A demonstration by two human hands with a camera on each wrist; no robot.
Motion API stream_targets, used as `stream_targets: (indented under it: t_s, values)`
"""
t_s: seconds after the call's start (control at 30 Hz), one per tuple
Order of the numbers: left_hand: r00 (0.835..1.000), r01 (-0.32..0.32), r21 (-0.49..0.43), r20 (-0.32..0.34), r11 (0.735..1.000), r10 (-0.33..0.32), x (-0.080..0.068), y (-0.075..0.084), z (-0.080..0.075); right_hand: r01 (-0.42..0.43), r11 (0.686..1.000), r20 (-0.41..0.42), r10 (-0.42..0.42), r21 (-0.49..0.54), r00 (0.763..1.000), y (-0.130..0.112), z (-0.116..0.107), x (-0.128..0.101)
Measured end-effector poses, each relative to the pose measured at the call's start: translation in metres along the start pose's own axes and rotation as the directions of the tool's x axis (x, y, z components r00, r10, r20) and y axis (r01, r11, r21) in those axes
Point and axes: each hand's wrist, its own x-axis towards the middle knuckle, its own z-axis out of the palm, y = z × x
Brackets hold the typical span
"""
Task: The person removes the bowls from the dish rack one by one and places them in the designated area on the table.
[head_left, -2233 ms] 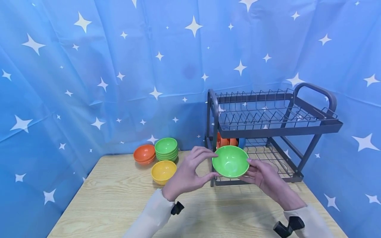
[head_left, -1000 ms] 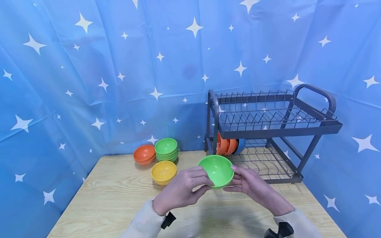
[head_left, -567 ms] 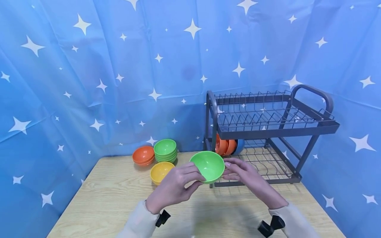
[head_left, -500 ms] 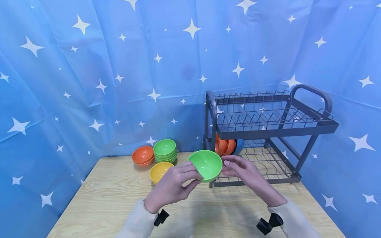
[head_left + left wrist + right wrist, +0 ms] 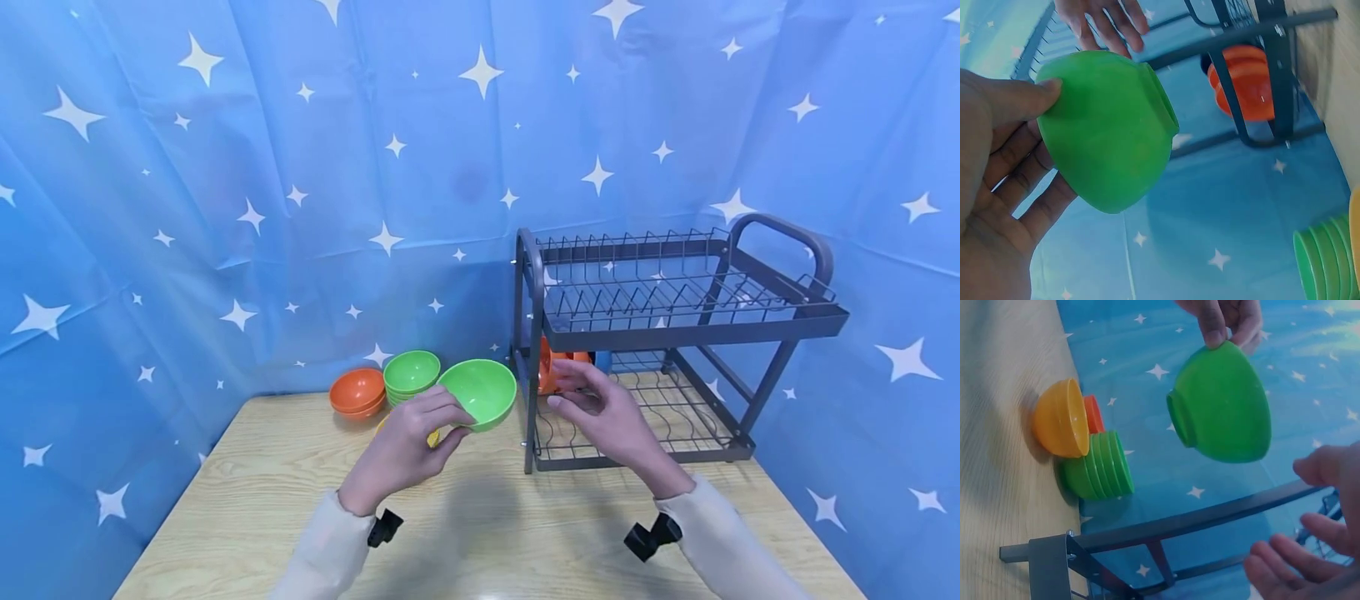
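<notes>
A green bowl [image 5: 480,393] is held above the table by my left hand [image 5: 411,446], thumb and fingers pinching its rim. The left wrist view shows the outside of this bowl [image 5: 1110,131], with the thumb on one face and fingers on the other. My right hand [image 5: 600,412] is apart from the bowl, fingers loosely bent with nothing in them, in front of the rack's left end. Behind the held bowl stand a stack of green bowls [image 5: 411,372] and a stack of orange bowls [image 5: 357,390]. A yellow bowl [image 5: 1060,419] is mostly hidden behind my left hand in the head view.
A dark two-tier dish rack [image 5: 690,337] stands on the right of the wooden table [image 5: 247,500]. On its lower tier, orange bowls [image 5: 1244,81] and a blue bowl [image 5: 603,361] sit at the left end. A blue starred curtain [image 5: 300,167] hangs behind.
Both hands first held the green bowl in front of the rack. My left hand took its rim, my right hand let go, and the bowl moved left toward the green stack.
</notes>
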Motion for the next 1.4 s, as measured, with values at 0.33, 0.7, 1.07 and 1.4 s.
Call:
stream_targets:
  t_s: [0.33, 0.7, 1.07, 1.4]
  values:
    - [0.993, 0.119, 0.008, -0.004, 0.993, -0.119, -0.007, -0.033, -0.001, 0.071, 0.997, -0.043, -0.072, -0.039, 0.996, 0.002, 0.004, 0.017]
    - [0.968, 0.25, 0.046, -0.003, 0.967, -0.25, -0.013, -0.071, 0.003, 0.057, 0.996, -0.062, -0.061, -0.064, 0.996, -0.001, 0.013, 0.031]
    - [0.909, 0.403, 0.101, 0.074, 0.91, -0.411, -0.018, -0.107, 0.008, 0.04, 0.99, -0.113, -0.056, -0.137, 0.992, -0.005, 0.019, 0.043]
    - [0.805, 0.563, 0.112, 0.149, 0.819, -0.574, -0.023, -0.13, 0.009, 0.042, 0.98, -0.105, -0.063, -0.197, 0.992, -0.003, 0.02, 0.046]
